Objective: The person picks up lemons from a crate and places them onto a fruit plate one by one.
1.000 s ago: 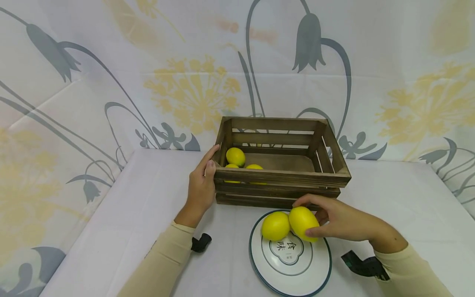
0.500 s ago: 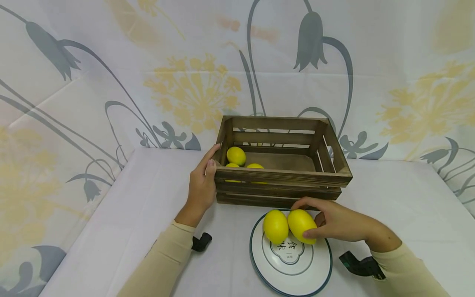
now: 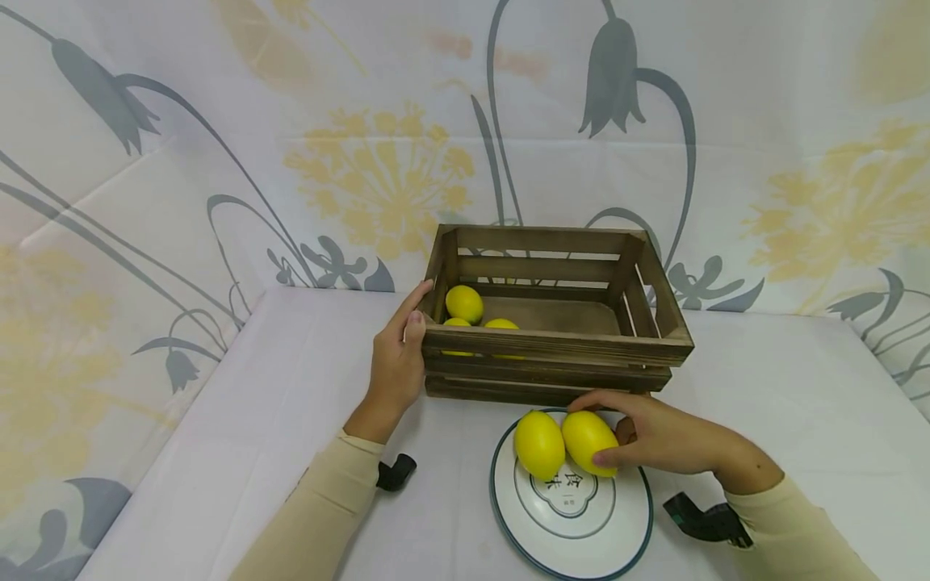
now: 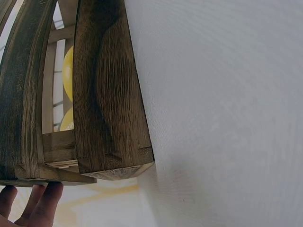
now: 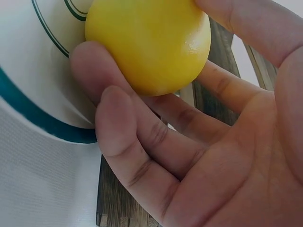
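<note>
Two lemons on plate: smooth yellow lemon (image 3: 589,442) gripped, its twin (image 3: 539,445) touching beside it, both on the white green-rimmed round plate (image 3: 574,532).
Right hand (image 3: 664,440): fingers curled around fruit, palm sideways.
Left hand (image 3: 396,363): fingers straight against dark slatted wooden crate (image 3: 555,347).
Good practice: keep a firm wrap, steady the crate.

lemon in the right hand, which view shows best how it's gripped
The right wrist view: the lemon fills the frame with the right hand's fingers curled round it. The head view shows it smaller, on the plate. The left wrist view misses it.
</note>
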`<state>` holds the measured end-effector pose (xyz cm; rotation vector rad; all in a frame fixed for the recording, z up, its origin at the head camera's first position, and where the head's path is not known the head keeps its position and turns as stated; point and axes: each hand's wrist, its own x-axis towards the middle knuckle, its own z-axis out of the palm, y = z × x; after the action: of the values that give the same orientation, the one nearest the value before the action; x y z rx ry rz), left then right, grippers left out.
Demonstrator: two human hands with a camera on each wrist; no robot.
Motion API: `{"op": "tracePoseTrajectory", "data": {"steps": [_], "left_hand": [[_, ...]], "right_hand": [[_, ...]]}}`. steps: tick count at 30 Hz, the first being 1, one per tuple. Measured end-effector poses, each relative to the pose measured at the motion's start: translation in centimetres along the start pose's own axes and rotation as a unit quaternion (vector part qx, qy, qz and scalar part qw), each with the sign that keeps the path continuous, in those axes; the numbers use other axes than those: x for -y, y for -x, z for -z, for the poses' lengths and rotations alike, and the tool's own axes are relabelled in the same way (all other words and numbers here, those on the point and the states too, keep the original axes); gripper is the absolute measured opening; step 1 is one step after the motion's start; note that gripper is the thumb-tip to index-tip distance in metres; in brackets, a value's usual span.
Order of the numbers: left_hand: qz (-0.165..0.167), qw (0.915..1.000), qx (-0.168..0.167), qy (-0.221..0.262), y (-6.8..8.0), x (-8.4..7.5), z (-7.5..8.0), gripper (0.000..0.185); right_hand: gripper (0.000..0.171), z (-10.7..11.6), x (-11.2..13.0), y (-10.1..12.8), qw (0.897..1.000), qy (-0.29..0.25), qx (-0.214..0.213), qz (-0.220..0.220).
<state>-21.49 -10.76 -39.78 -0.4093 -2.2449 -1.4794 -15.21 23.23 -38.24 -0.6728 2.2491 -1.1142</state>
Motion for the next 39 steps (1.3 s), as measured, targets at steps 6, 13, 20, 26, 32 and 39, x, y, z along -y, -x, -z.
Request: {"op": "tracePoseTrajectory", "data": {"steps": [6, 13, 20, 26, 32, 39], "left_hand": [[-0.002, 1.0, 0.003, 0.001, 0.0, -0.2, 0.0, 0.046], [-0.011, 0.9999, 0.005, -0.004, -0.1, -0.3, 0.0, 0.048], [-0.003, 1.0, 0.004, -0.006, 0.1, -0.3, 0.0, 0.05], [-0.007, 0.9999, 0.003, -0.009, 0.0, -0.2, 0.0, 0.05], [0.007, 0.9999, 0.003, -0.01, 0.1, -0.2, 0.1, 0.05], [-0.007, 0.9999, -0.002, -0.011, 0.1, 0.0, 0.0, 0.05]], "right_hand": [[0.056, -0.1, -0.3, 0.1, 1.0, 0.004, -0.004, 0.003], [0.057, -0.1, -0.5, 0.1, 1.0, 0.012, -0.01, 0.015], [0.06, -0.1, -0.4, 0.2, 1.0, 0.025, -0.015, 0.011], [0.066, 0.0, 0.3, 0.1, 0.998, 0.052, -0.039, 0.013], [0.06, -0.1, 0.7, 0.3, 0.995, 0.063, -0.067, 0.042], [0.046, -0.3, 1.6, 0.5, 0.982, 0.102, -0.13, 0.095]]}}
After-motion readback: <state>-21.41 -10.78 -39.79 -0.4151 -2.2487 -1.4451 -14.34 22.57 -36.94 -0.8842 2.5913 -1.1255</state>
